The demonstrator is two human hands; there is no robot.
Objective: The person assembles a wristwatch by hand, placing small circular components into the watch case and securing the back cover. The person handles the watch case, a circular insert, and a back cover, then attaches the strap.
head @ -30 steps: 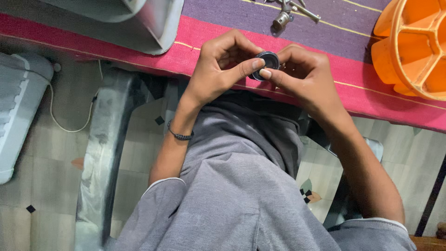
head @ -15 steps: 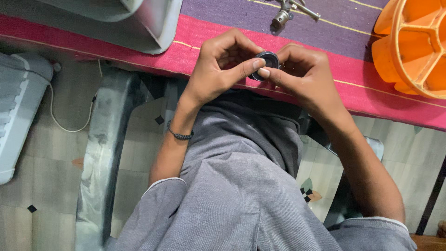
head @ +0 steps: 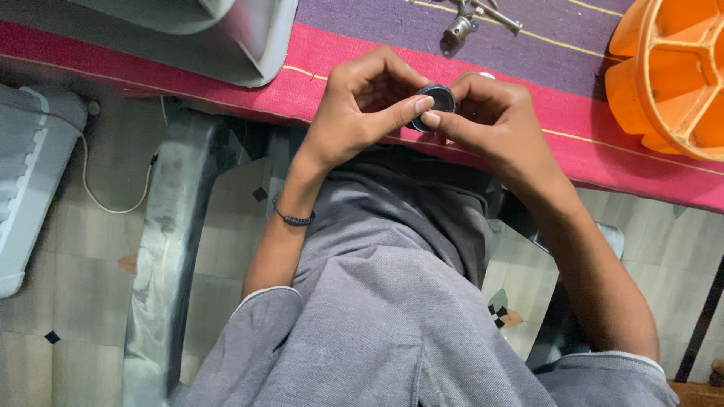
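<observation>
A small round black part (head: 438,100) with a grey rim is pinched between the fingertips of both my hands, just in front of the edge of a table covered in pink and purple cloth (head: 324,60). My left hand (head: 362,113) curls around it from the left, thumb tip touching the part. My right hand (head: 490,124) holds it from the right with thumb and fingers. A dark band sits on my left wrist. Both hands hover above my lap in grey clothing.
An orange divided tray (head: 671,75) stands at the table's right end. Metal bolts (head: 471,19) lie on the cloth at the far side. A grey plastic casing (head: 234,38) rests at the top left. On the tiled floor lie a white appliance (head: 30,181) and its cord.
</observation>
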